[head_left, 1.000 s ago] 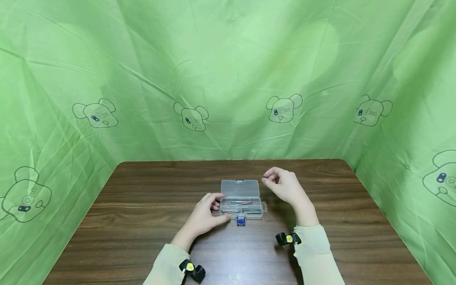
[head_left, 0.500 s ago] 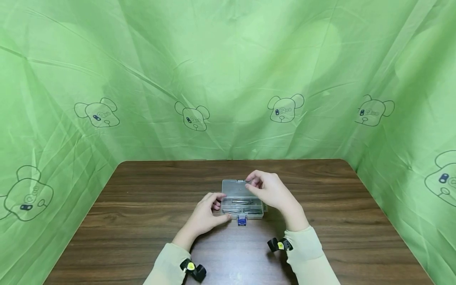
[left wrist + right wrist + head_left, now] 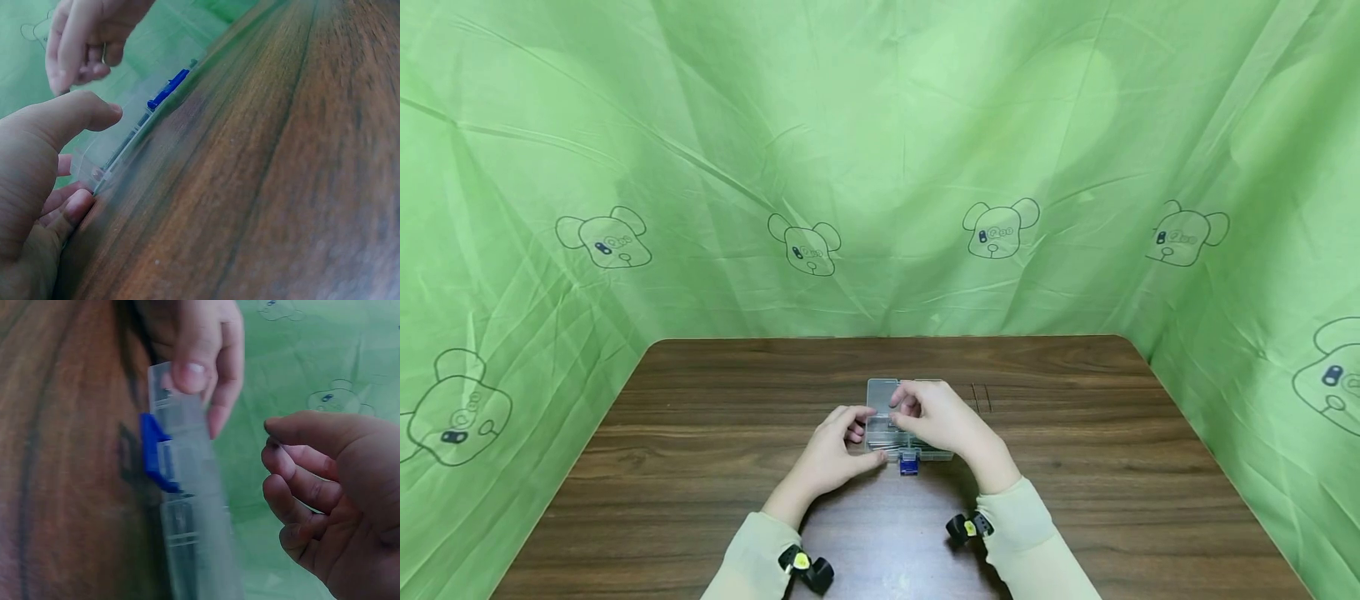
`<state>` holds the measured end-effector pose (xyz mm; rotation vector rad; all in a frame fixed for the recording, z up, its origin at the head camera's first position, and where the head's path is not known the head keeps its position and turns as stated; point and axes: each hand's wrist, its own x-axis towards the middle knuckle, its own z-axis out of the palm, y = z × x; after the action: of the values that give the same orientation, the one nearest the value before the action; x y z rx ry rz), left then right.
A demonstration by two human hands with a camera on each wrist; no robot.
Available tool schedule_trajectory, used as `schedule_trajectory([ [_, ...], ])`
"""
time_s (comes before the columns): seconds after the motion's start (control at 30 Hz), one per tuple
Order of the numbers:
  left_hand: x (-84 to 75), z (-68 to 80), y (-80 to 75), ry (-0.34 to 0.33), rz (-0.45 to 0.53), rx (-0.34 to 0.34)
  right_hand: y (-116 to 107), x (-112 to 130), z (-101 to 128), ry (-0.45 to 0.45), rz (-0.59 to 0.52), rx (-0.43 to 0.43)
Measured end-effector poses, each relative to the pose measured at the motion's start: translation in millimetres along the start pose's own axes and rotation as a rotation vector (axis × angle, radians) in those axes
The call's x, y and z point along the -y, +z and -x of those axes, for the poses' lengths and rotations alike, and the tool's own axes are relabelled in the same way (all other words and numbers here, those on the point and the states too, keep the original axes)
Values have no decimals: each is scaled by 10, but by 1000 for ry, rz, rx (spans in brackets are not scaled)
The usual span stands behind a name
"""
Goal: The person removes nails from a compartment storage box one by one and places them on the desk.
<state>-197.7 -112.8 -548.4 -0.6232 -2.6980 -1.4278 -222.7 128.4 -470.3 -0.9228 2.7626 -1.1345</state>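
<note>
A clear plastic compartment box (image 3: 880,435) stands on the table with its lid (image 3: 882,395) swung back and its blue latch (image 3: 909,465) facing me. Thin metal rods, nail-like, lie inside. My left hand (image 3: 829,454) holds the box's left end, thumb at the front corner, fingers behind. Over the box hovers my right hand (image 3: 943,421), fingers loosely bent, thumb and index tips close together; in the right wrist view that same right hand (image 3: 337,481) shows no clear object between them. It hides much of the box's right half in the head view.
Two thin rods (image 3: 982,398) lie side by side on the wooden table (image 3: 1075,467), right of the box. A green cloth (image 3: 880,167) with printed bear heads surrounds the table's back and sides. Each wrist carries a black camera.
My right hand has moved left and down, from beside the box to above it, uncovering the two rods on the table. My left hand and the box have stayed put.
</note>
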Motion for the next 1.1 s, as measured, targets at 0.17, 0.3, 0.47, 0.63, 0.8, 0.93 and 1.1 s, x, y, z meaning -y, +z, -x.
schedule_trajectory([
  [0.17,1,-1,2,-25,4,7,92,-75,-12,-1,9,53],
  [0.3,-1,-1,5,-19,-12,2,126,-130,-9,-17,42,37],
  [0.47,-14,-1,2,-12,-20,0,154,-190,-12,-25,79,7],
  [0.63,-10,-1,1,-5,-16,2,177,-240,-3,-33,132,-15],
  [0.8,0,2,7,14,-28,6,172,-279,15,-34,177,-21],
  [0.93,5,5,11,28,-32,12,173,-319,20,-54,181,-13],
  [1.1,3,7,10,38,-38,16,182,-353,18,-61,163,-8],
])
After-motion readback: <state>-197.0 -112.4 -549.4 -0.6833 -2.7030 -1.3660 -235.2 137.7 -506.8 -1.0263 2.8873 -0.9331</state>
